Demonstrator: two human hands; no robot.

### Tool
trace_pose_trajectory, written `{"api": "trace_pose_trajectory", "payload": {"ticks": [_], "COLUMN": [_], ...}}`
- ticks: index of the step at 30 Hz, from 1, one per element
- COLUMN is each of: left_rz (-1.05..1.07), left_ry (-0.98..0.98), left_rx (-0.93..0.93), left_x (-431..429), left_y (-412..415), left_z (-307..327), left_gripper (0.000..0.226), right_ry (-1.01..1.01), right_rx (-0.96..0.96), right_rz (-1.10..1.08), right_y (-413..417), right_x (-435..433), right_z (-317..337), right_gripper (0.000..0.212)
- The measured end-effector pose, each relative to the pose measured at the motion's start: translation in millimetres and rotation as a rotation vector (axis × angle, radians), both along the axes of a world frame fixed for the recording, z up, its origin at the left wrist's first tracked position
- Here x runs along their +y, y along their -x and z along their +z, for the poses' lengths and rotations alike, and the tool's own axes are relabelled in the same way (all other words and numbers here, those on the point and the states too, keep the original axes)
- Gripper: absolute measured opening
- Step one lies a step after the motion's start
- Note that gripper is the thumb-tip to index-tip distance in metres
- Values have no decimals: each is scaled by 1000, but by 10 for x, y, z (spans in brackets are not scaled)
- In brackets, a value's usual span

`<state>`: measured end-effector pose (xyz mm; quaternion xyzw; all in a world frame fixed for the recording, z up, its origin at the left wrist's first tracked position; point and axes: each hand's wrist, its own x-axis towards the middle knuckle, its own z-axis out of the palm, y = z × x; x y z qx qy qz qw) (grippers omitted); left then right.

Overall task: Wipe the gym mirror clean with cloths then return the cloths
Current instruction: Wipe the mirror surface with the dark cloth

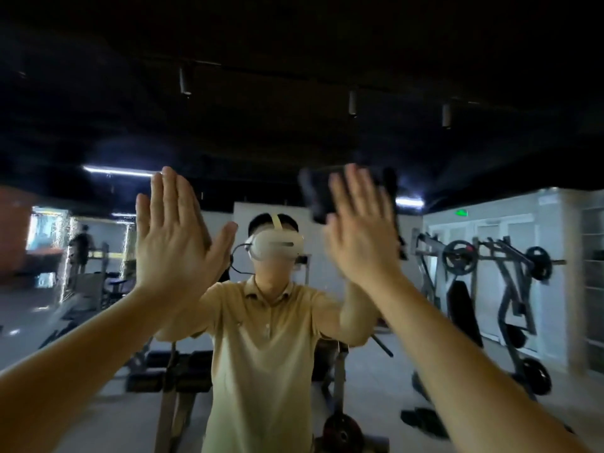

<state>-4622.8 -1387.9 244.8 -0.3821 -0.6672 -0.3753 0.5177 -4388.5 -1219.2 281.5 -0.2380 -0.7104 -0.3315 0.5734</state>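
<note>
The gym mirror (366, 371) fills the view and reflects me in a beige shirt and a white headset. My right hand (359, 237) is raised with straight fingers and presses a dark cloth (315, 199) flat against the glass; the cloth sticks out above and to the left of the fingers and looks blurred. My left hand (176, 237) is also raised flat at the glass, fingers together and straight. A thin dark edge shows beside its palm, but I cannot tell whether a cloth lies under it.
The mirror reflects a plate-loaded weight machine (490, 266) on the right, benches (176, 371) behind me, and another person (81, 243) far off at the left. Dark slippers (421, 420) lie on the floor at the lower right.
</note>
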Motion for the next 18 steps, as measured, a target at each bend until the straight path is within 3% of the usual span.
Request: {"api": "trace_pose_trajectory", "payload": {"ticks": [4,7,13,15,18], "left_rz": [15,20,-116,-185,-216], "left_ry": [-21,40,201,121,-50], "left_rx": [0,-20,21,27,-12], "left_x": [41,-9,-480,-736,-1051], "left_y": [-45,-90,140,309,587], "left_z": [-7,13,73,19,-192], "left_gripper": [104,105,94,87,73], "right_ry": [284,374,53,-6,-154], "right_rx": [437,567,167,42,-347], "right_rz": [-78,-48,84,153,190], "right_y": [-595,-397,981,1422,1922], "right_x": [401,243,-677,-999,-1390], "right_z": [48,167,196,87,-436], "right_gripper": [63,63,59,59,62]}}
